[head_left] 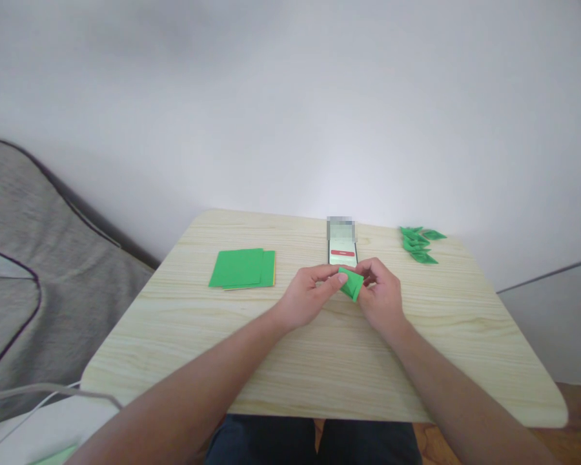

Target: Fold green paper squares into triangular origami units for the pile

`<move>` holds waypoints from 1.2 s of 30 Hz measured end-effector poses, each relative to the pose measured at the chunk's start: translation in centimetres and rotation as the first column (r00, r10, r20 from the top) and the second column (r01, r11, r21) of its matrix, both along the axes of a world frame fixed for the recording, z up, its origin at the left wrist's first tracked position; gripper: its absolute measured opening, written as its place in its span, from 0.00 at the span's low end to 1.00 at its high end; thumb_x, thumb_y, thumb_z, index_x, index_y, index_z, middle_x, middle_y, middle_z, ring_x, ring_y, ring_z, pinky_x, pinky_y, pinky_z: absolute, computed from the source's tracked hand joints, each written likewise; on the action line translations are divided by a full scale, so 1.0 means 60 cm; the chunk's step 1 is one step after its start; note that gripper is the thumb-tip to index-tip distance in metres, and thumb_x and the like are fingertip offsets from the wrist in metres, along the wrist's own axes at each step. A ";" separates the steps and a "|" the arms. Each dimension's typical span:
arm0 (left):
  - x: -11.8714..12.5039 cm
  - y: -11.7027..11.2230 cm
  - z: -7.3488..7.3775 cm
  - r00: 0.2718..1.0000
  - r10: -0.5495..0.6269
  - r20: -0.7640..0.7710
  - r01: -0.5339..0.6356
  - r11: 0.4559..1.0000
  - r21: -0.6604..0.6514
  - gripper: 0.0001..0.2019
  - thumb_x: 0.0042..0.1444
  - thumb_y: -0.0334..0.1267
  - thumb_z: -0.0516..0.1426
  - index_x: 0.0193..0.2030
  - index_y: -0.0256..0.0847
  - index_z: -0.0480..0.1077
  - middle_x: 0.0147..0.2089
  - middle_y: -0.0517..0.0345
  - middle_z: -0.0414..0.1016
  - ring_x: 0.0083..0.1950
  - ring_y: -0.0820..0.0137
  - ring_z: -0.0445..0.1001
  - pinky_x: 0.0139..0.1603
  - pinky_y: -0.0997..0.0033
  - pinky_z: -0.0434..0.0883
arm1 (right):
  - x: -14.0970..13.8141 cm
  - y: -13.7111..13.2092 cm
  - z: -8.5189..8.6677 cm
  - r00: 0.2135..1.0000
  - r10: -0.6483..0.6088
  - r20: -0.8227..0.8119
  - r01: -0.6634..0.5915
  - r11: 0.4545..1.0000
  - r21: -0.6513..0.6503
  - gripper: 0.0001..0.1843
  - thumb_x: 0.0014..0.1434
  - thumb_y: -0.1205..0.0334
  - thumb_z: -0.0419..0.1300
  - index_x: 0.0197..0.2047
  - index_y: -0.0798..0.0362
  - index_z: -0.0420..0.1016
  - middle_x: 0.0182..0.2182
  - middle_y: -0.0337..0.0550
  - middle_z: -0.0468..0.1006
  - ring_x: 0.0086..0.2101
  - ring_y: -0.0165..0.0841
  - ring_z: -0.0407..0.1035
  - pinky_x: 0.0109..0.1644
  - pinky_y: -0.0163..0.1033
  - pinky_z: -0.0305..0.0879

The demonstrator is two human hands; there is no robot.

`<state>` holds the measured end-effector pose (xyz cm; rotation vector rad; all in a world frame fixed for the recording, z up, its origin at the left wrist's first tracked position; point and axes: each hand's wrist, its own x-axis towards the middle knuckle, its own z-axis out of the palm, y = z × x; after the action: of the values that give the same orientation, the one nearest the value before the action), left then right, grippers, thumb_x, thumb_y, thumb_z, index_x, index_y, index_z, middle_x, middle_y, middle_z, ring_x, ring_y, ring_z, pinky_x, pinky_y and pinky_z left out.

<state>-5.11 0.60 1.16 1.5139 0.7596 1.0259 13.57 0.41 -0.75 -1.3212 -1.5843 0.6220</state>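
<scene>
Gripping a folded green paper at the bench

Grasping the paper by its upper left part with the left hand, with the thumb laid on the near face and the fingers mostly behind. Holding the same small piece along its right side with the right hand, with fingers bent in close (hard to make out the exact fingertips in contact, partly hidden). Held right of the middle of the bench, with one corner pointing down toward the near edge. Impossible to tell whether touching the wood-grained top or raised a little above it.

Just beyond the hands, near the far edge, a phone with a lit, pale screen and a red bar, blurred into blocks at the top. Well apart on the left, a stack of green sheets, set slightly askew, with a thin yellow edge at its right side. Over by the far right corner, a cluster of folded green pieces, pointed like leaves, bunched too closely to count with certainty.

Behind everything, a plain white wall. Off to the left, gray fabric with dark piping. Below the near edge, dark trousers.
</scene>
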 end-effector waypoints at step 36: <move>-0.005 0.017 -0.018 0.961 0.276 -0.005 -0.275 0.961 0.030 0.15 0.65 0.45 0.59 0.33 0.37 0.79 0.31 0.58 0.72 0.36 0.70 0.67 0.40 0.69 0.63 | 0.003 0.007 0.018 0.905 0.242 -0.351 -0.336 0.911 -0.239 0.13 0.61 0.50 0.67 0.31 0.51 0.81 0.25 0.40 0.80 0.29 0.34 0.72 0.35 0.39 0.67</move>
<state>-5.42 1.64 0.09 1.4641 0.9855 1.2413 13.72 0.86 0.32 -1.1267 -1.4706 1.2359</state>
